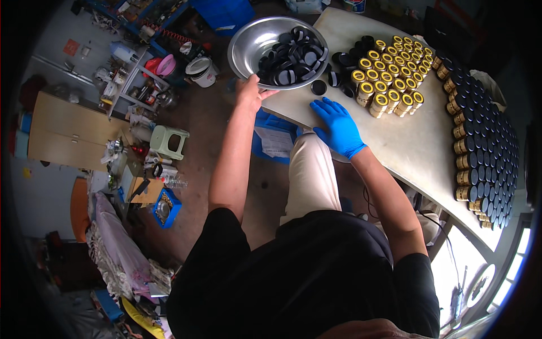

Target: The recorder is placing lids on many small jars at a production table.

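My bare left hand grips the near rim of a wide metal bowl at the table's left corner. Inside it is a heap of black round lids. On my right hand is a blue glove; its fingers stretch out flat over the table edge, holding nothing. Just beyond its fingertips lies a single black lid, with several more loose lids beside the bowl. Further right stands a cluster of small gold jars with yellow-ringed tops.
Many jars with black lids stand packed along the right side of the pale table. Below the corner is a blue crate with paper. A green stool, a white bucket and cluttered shelves stand on the left.
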Motion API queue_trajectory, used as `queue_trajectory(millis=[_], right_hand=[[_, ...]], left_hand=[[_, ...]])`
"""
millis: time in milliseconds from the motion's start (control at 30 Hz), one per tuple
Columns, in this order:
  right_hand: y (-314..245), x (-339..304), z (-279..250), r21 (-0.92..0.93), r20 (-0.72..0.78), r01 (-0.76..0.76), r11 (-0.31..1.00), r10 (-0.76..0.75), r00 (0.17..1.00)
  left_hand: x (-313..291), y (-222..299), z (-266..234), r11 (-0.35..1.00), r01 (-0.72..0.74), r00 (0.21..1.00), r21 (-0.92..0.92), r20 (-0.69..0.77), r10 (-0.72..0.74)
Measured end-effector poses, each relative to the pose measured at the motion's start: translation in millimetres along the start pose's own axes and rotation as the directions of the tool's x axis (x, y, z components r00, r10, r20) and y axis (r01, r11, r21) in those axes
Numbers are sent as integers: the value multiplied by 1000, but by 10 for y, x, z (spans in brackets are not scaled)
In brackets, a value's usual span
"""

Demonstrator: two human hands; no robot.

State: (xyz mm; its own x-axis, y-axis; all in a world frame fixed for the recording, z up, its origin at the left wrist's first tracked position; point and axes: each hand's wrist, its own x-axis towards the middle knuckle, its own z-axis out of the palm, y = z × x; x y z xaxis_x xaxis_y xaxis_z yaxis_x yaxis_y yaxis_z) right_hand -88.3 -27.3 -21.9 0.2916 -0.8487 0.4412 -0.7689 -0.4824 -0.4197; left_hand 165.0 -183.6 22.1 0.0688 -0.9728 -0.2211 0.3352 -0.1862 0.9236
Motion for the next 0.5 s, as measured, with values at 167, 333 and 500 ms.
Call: queue_trajectory(millis=[167,333,500], right_hand=[[-6,-14,-5,-16,1,6,1000,-6,1000],[23,-17,19,-9,-8,-7,1000,7,1000],[40,-27,12,-9,-19,-11,1000,11,1000]], left_hand=[[127,-85,66,994,97,994,-44,48,-95],[294,-222,199,982,149,985,-117,107,-137],[789,-314,605,954,247,967,-171,110,-231]])
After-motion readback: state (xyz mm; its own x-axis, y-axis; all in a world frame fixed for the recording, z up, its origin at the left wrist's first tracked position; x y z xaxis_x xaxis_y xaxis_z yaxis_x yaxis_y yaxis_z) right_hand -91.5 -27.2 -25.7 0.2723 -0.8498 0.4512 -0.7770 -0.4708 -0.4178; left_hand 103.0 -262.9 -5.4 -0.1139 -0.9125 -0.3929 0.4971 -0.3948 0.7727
